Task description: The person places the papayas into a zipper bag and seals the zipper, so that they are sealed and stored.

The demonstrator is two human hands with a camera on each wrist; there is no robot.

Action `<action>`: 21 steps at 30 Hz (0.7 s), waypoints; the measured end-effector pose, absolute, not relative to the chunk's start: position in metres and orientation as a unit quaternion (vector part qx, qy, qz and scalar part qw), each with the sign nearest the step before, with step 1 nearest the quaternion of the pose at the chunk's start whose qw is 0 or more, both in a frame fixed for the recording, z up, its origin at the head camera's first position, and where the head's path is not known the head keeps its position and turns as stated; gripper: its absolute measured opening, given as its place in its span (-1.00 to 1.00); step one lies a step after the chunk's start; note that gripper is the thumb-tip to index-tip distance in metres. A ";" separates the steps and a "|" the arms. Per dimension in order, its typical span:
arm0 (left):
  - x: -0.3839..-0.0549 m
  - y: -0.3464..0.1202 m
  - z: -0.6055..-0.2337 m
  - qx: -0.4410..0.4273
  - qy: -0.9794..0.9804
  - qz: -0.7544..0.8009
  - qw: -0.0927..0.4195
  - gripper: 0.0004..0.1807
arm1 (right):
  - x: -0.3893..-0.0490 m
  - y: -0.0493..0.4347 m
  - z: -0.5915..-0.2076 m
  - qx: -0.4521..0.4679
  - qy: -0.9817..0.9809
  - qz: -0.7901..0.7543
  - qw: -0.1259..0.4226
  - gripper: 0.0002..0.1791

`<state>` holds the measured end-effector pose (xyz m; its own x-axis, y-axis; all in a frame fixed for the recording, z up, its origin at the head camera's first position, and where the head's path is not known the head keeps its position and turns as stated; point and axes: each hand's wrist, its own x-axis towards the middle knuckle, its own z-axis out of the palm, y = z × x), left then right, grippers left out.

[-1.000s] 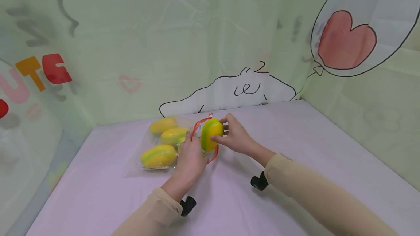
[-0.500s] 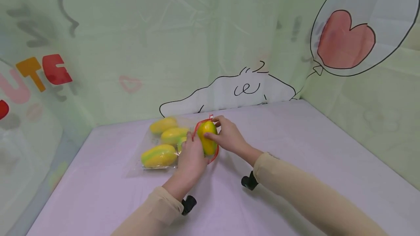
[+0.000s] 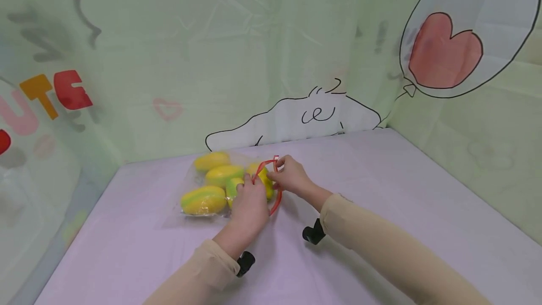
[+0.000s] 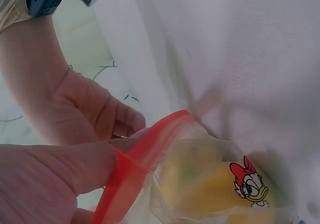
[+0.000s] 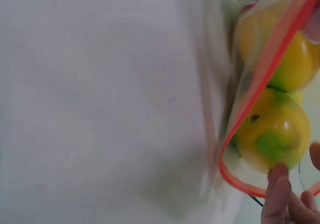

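Note:
A clear plastic zip bag (image 3: 195,182) with a red rim (image 3: 277,204) lies on the table, holding several yellow-green mangoes (image 3: 204,200). My left hand (image 3: 250,206) grips the rim; in the left wrist view the thumb (image 4: 85,166) lies along the red strip. At the mouth, which gapes, one mango (image 5: 275,134) sits inside the rim against another mango (image 5: 295,63). My right hand (image 3: 292,175) is at the opening, and a fingertip (image 5: 278,176) touches the near end of that mango. In the head view the left hand partly covers the mangoes by the mouth.
The table (image 3: 372,192) has a pale lilac cover. Behind it hangs a light green printed curtain (image 3: 190,60), which also runs along both sides. A cartoon duck print (image 4: 248,184) shows on the bag.
My right hand has moved left and carried a mango into the bag's mouth, its fingers coming off the fruit's sides. The left hand has kept its grip on the rim.

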<state>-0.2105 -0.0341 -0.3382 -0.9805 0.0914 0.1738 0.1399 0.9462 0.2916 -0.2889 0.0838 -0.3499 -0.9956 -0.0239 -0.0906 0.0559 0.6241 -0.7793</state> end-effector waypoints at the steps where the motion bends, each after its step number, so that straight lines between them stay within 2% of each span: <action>1: -0.210 -0.034 -0.338 -0.060 -0.983 -0.152 0.079 -0.28 | -0.288 0.084 -0.350 0.009 0.903 -0.426 0.052 -0.54; 7: -0.206 -0.033 -0.339 -0.064 -0.984 -0.145 0.078 -0.32 | -0.285 0.080 -0.358 -0.015 0.920 -0.385 0.063 -0.52; 10: -0.204 -0.033 -0.340 -0.067 -0.984 -0.142 0.083 -0.37 | -0.288 0.080 -0.361 -0.017 0.897 -0.435 0.073 -0.58; 14: -0.202 -0.035 -0.341 -0.068 -0.985 -0.124 0.099 -0.44 | -0.293 0.088 -0.361 -0.053 0.851 -0.509 0.117 -0.70; 17: -0.202 -0.036 -0.341 -0.069 -0.986 -0.111 0.102 -0.42 | -0.296 0.100 -0.358 -0.075 0.841 -0.519 0.132 -0.75; 21: -0.202 -0.037 -0.340 -0.070 -0.988 -0.104 0.092 -0.35 | -0.303 0.117 -0.355 -0.057 0.859 -0.494 0.119 -0.71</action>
